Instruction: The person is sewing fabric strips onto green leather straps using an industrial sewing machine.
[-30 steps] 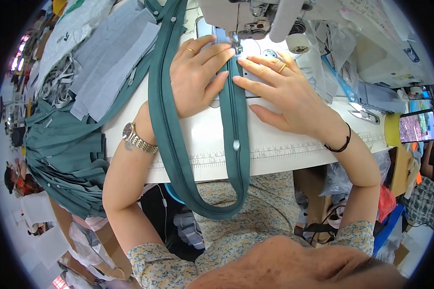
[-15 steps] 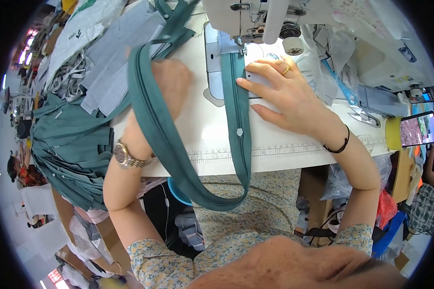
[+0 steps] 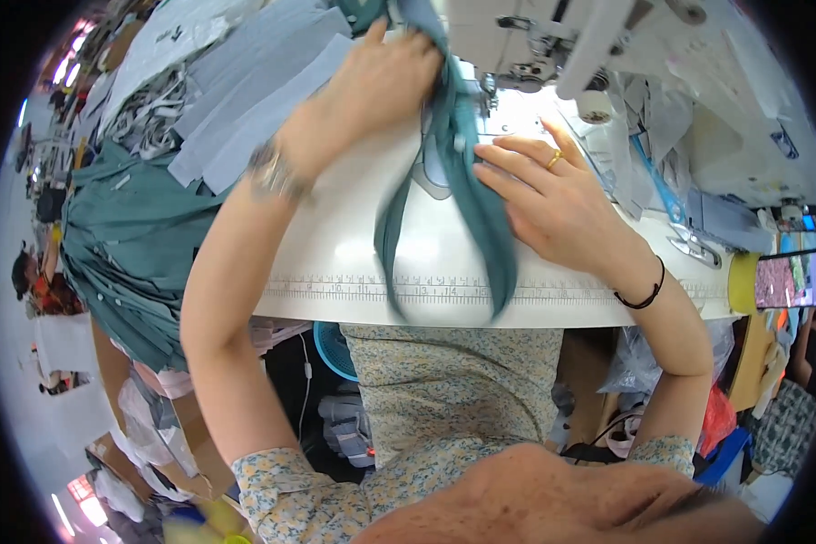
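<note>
Far left there's one heap of teal garments hanging off the edge, with a stack of grey-blue fabric pieces above it. The left hand, wristwatch on that arm, is closed around the upper end of one teal fabric strip, lifting it. The strip drops in two blurry lengths across the white surface to the printed ruler at its front edge. The right hand, one gold ring, lies open and flat beside the strip, gripping nothing. One sewing machine behind.
</note>
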The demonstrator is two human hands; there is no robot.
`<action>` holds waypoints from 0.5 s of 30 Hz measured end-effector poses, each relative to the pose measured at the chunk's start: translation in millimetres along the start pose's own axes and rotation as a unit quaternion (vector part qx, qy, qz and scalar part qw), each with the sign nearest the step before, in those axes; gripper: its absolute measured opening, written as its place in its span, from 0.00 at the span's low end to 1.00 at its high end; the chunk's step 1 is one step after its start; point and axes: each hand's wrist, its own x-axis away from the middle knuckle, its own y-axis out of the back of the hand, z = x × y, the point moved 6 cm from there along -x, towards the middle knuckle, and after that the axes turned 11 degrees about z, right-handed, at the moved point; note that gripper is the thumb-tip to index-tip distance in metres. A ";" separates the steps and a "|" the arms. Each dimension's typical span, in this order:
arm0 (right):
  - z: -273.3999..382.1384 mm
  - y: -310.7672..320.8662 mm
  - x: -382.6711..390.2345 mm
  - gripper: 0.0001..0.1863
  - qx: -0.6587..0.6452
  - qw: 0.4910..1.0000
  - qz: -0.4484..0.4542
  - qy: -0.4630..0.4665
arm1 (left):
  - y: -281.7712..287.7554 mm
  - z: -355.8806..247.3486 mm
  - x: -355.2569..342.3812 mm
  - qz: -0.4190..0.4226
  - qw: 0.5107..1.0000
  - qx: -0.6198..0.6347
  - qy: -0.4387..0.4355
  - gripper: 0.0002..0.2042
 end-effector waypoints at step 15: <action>2.8 4.2 -0.3 0.16 -0.004 0.999 -0.036 0.027 | 28.4 -75.1 109.9 -0.122 0.982 0.144 -0.029 0.27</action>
